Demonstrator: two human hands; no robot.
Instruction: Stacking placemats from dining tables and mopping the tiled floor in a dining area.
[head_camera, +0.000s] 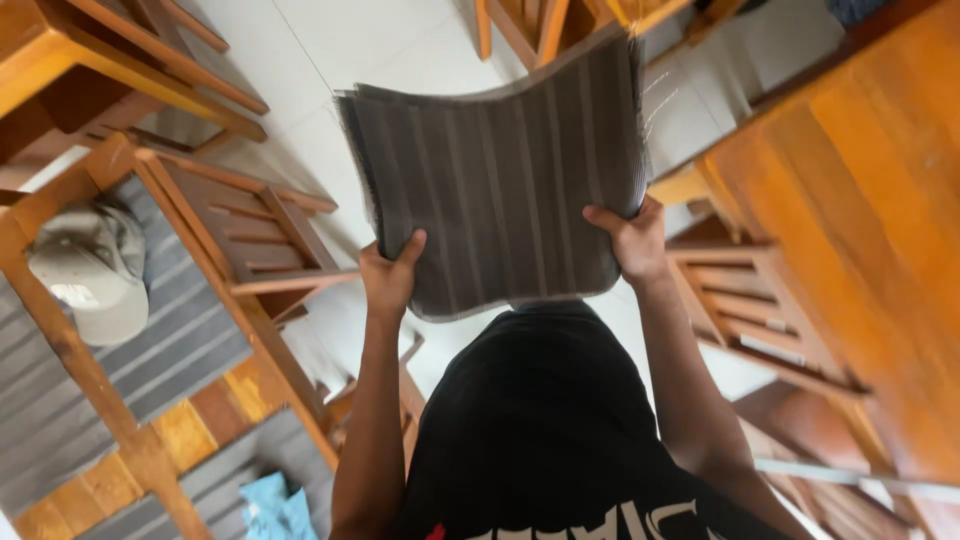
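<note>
— Hands?
— Left hand (388, 277) and right hand (630, 240) both gripped the lower edge of a grey striped placemat stack (500, 170), held up mid-frame, fingers closed on it.
— Surroundings?
— Grey cap (92, 268) lay on a striped mat at far left. Wooden chair (250, 230) stood left of centre, wooden table (870, 210) at right, over white floor (370, 45).

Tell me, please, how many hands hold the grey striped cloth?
2. The left hand grips the lower left edge of the grey striped cloth; the right hand grips its lower right edge. No other hands are visible.
</note>
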